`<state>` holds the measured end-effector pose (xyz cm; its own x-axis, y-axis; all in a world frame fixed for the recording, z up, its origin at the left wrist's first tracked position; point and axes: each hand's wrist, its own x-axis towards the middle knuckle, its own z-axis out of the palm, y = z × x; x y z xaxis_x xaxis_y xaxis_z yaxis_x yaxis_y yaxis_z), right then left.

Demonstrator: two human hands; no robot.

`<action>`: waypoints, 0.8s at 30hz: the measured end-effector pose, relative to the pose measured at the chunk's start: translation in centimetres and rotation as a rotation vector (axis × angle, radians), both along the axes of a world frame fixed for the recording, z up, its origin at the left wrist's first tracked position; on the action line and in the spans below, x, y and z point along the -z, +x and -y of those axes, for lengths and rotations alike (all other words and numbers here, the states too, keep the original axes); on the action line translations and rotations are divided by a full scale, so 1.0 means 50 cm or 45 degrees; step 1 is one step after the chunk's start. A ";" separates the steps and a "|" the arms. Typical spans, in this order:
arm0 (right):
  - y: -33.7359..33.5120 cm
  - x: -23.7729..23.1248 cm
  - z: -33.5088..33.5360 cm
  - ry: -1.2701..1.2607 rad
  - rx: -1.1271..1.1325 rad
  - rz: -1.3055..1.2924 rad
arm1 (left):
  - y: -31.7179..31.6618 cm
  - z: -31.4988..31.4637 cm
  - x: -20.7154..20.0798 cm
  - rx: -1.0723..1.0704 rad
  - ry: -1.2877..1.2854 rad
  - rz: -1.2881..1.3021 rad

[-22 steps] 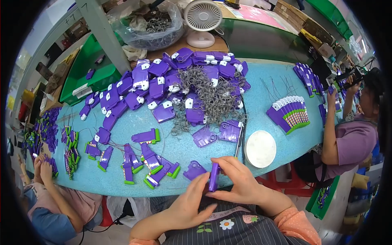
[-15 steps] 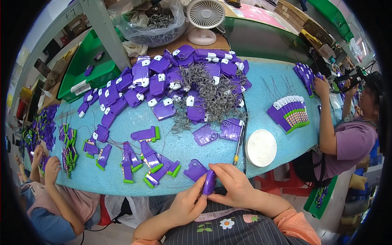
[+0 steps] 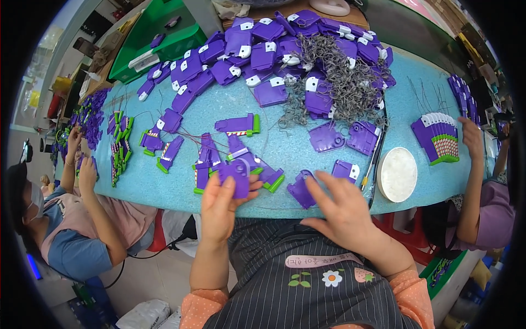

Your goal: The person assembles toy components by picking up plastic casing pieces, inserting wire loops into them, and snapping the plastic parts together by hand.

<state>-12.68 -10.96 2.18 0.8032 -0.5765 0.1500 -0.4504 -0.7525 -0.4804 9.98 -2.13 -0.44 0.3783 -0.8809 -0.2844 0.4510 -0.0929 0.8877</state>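
Head view, read left to right. At far left a co-worker's hands work at a cluster of purple-and-green pieces on the turquoise bench.

My left hand is clamped on a purple plastic shell, thumb and fingers closed on its lower half, holding it upright just above the bench's near edge. The shell is flat, roughly rectangular with rounded corners, matte purple and unmarked on the face I see; its far side is hidden. Just behind it lie finished units with green ends, touching one another.

My right hand lies palm down with fingers spread apart, gripping nothing; its fingertips touch a loose purple half-shell lying flat near the bench edge. A second half-shell sits just beside the hand.

Further right are a pen-like rod, a round white lid, and a fanned stack of purple cards under another person's hand. A heap of grey wire springs lies across the far middle.

Risks, as I judge them: the loose half-shell lies close to the edge, so a sideways brush of my fingers could push it off into my lap. The held shell is gripped low, so it could tip forward onto the finished units.
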 end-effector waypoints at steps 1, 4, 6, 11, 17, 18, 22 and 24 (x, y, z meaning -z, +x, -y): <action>0.015 0.003 -0.006 0.052 -0.057 -0.071 | -0.011 0.008 -0.007 0.016 0.066 0.051; 0.047 0.023 -0.017 0.032 0.017 0.071 | -0.016 0.029 -0.010 0.134 0.072 0.363; 0.072 0.025 -0.010 0.022 0.071 0.142 | 0.009 0.041 0.000 0.222 0.056 0.249; 0.143 0.024 0.015 -0.006 0.012 0.041 | 0.012 0.030 0.021 0.176 -0.209 0.024; 0.184 0.034 0.013 -0.193 -0.094 -0.041 | 0.009 -0.013 0.022 -0.131 -0.097 0.128; 0.181 0.037 0.012 -0.135 -0.120 0.024 | 0.002 -0.010 0.024 -0.106 -0.026 0.135; 0.141 0.045 0.027 -0.050 -0.056 0.478 | -0.003 -0.006 0.021 -0.005 -0.012 0.159; 0.113 0.024 0.018 0.460 0.133 0.766 | -0.001 -0.017 0.017 -0.021 -0.023 0.164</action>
